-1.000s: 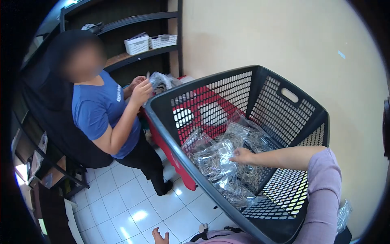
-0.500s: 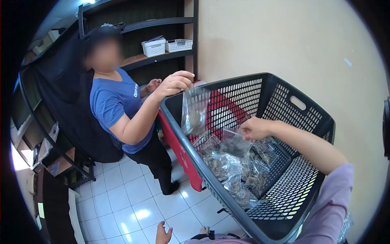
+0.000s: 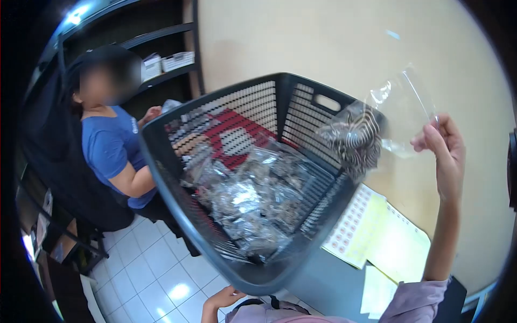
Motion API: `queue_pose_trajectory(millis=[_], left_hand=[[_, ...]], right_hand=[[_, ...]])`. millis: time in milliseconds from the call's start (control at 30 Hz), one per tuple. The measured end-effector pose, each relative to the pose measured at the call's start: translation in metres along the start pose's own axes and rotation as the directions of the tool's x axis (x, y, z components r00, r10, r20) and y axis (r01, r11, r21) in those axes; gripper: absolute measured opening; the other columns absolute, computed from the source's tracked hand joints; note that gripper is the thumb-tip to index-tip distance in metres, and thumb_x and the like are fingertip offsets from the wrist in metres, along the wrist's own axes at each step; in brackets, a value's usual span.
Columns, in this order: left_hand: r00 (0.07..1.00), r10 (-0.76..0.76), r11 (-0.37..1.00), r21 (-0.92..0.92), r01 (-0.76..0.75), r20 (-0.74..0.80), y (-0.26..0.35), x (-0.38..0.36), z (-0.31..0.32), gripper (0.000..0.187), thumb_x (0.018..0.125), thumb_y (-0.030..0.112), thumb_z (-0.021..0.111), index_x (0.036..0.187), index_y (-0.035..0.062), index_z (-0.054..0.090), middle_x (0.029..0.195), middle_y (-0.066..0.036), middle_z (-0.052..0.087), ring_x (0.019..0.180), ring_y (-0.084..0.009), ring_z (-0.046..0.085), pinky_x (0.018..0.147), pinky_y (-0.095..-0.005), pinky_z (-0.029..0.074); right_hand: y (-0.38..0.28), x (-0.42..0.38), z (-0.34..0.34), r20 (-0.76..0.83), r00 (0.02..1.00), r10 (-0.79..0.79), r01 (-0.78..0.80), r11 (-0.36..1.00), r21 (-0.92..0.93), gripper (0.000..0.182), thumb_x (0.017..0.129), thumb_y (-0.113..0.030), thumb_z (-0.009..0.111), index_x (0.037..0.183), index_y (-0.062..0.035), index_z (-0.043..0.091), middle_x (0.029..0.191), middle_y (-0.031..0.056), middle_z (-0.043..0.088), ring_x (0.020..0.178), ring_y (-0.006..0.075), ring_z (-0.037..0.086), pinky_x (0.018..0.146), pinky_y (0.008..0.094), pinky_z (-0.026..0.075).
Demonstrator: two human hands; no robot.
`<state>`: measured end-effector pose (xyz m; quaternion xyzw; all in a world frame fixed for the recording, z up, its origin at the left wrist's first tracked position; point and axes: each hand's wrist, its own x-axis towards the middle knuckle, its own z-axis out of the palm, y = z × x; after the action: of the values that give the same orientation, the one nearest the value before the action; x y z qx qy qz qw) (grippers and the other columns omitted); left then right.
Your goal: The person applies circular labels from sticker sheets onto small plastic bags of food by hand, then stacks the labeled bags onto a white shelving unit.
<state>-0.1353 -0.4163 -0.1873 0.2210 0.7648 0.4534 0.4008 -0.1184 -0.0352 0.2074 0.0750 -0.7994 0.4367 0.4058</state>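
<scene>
My right hand (image 3: pixel 444 145) is raised to the right of a dark plastic basket (image 3: pixel 210 264), its fingers pinching the edge of a clear plastic bag (image 3: pixel 406 110). Brown-and-white striped pieces (image 3: pixel 363 134) fill the bottom of that bag, which hangs tilted over the basket's right rim. Many similar clear bags (image 3: pixel 245 199) lie heaped inside the basket. Low in the view, my left hand (image 3: pixel 222 299) is beside the basket's near corner, fingers stretched toward its underside, and no held thing shows in it.
A person in a blue shirt (image 3: pixel 116 142) stands at the left beyond the basket. Yellow and white printed sheets (image 3: pixel 398 242) lie on a grey surface (image 3: pixel 323 285) at the right. Red material (image 3: pixel 242 129) shows through the basket wall, and dark shelves (image 3: pixel 167 40) hold white bins.
My right hand has come up out of the basket to the right with a bag. The view has turned right. The other person's hand has left the basket rim.
</scene>
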Motion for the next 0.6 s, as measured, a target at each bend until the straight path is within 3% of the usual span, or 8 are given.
queue_pose_trajectory(millis=[67, 133, 267, 367, 433, 467, 533, 600], left_hand=[[0.969, 0.04, 0.991, -0.132, -0.008, 0.244, 0.037, 0.006, 0.013, 0.043, 0.087, 0.024, 0.049, 0.12, -0.0011, 0.038, 0.11, -0.014, 0.052, 0.102, -0.0188, 0.048, 0.087, -0.029, 0.039], [0.94, 0.1, 0.98, -0.193, -0.037, 0.327, 0.06, 0.014, 0.032, 0.047, 0.088, 0.023, 0.047, 0.125, -0.0009, 0.03, 0.108, -0.015, 0.051, 0.103, -0.0195, 0.047, 0.088, -0.0296, 0.038], [0.801, 0.337, 0.914, -0.375, -0.153, 0.495, 0.133, 0.029, 0.064, 0.042, 0.088, 0.019, 0.046, 0.124, 0.0012, 0.033, 0.107, -0.011, 0.05, 0.1, -0.0179, 0.047, 0.086, -0.0297, 0.037], [0.755, 0.445, 0.881, -0.387, -0.272, 0.482, 0.194, 0.048, 0.094, 0.047, 0.084, 0.021, 0.053, 0.123, 0.0026, 0.034, 0.109, -0.011, 0.049, 0.099, -0.017, 0.047, 0.085, -0.0297, 0.037], [0.759, 0.616, 0.742, -0.477, -0.472, 0.208, 0.232, 0.064, 0.125, 0.053, 0.079, 0.024, 0.06, 0.121, 0.0039, 0.036, 0.107, -0.011, 0.05, 0.098, -0.0171, 0.048, 0.084, -0.0303, 0.037], [0.753, 0.617, 0.743, -0.484, -0.462, 0.229, 0.251, 0.072, 0.141, 0.053, 0.079, 0.024, 0.06, 0.121, 0.0039, 0.036, 0.107, -0.011, 0.05, 0.098, -0.0171, 0.048, 0.084, -0.0303, 0.037], [0.646, 0.763, 0.608, -0.349, -0.713, 0.01, 0.286, 0.085, 0.175, 0.058, 0.073, 0.027, 0.064, 0.119, 0.0025, 0.038, 0.103, -0.011, 0.053, 0.098, -0.0172, 0.048, 0.085, -0.0313, 0.037], [0.603, 0.798, 0.553, -0.405, -0.728, 0.004, 0.312, 0.09, 0.205, 0.055, 0.072, 0.022, 0.065, 0.116, 0.0014, 0.04, 0.1, -0.011, 0.055, 0.096, -0.0163, 0.05, 0.083, -0.0302, 0.039]], right_hand=[[0.001, -0.031, -0.033, -0.05, 0.998, 0.026, -0.023, 0.998, 0.059, 0.007, 0.081, -0.006, 0.052, 0.084, -0.0003, 0.049, 0.07, 0.0037, 0.054, 0.063, 0.0107, 0.055, 0.061, 0.0224, 0.044], [0.007, -0.065, -0.053, -0.05, 0.998, 0.049, -0.03, 0.948, 0.317, 0.006, 0.081, -0.006, 0.051, 0.083, -0.0004, 0.05, 0.072, 0.0055, 0.054, 0.064, 0.013, 0.057, 0.061, 0.0236, 0.045], [0.009, -0.145, -0.08, 0.03, 0.961, 0.273, -0.274, 0.941, 0.197, 0.003, 0.076, 0.002, 0.055, 0.078, 0.0015, 0.052, 0.072, 0.0077, 0.053, 0.067, 0.0169, 0.059, 0.061, 0.0269, 0.048], [0.018, -0.202, -0.096, -0.045, 0.954, 0.295, -0.284, 0.945, 0.163, 0.005, 0.074, 0.007, 0.056, 0.076, 0.0037, 0.053, 0.075, 0.0088, 0.053, 0.069, 0.0164, 0.059, 0.062, 0.0257, 0.05], [0.025, -0.232, -0.104, -0.141, 0.932, 0.335, -0.292, 0.921, 0.256, 0.006, 0.073, 0.007, 0.056, 0.077, 0.0039, 0.053, 0.076, 0.0092, 0.052, 0.07, 0.0171, 0.059, 0.063, 0.0257, 0.051], [0.026, -0.244, -0.109, -0.166, 0.914, 0.371, -0.313, 0.902, 0.296, 0.005, 0.075, 0.007, 0.055, 0.078, 0.0043, 0.052, 0.075, 0.0086, 0.052, 0.071, 0.0174, 0.06, 0.064, 0.0263, 0.051], [0.032, -0.264, -0.116, -0.225, 0.881, 0.417, -0.331, 0.881, 0.338, 0.005, 0.077, 0.006, 0.053, 0.081, 0.0041, 0.051, 0.075, 0.008, 0.052, 0.073, 0.0176, 0.061, 0.065, 0.0266, 0.052], [0.037, -0.277, -0.121, -0.245, 0.861, 0.446, -0.342, 0.863, 0.371, 0.005, 0.079, 0.005, 0.053, 0.082, 0.0034, 0.05, 0.076, 0.0072, 0.054, 0.073, 0.017, 0.061, 0.065, 0.0264, 0.052]])
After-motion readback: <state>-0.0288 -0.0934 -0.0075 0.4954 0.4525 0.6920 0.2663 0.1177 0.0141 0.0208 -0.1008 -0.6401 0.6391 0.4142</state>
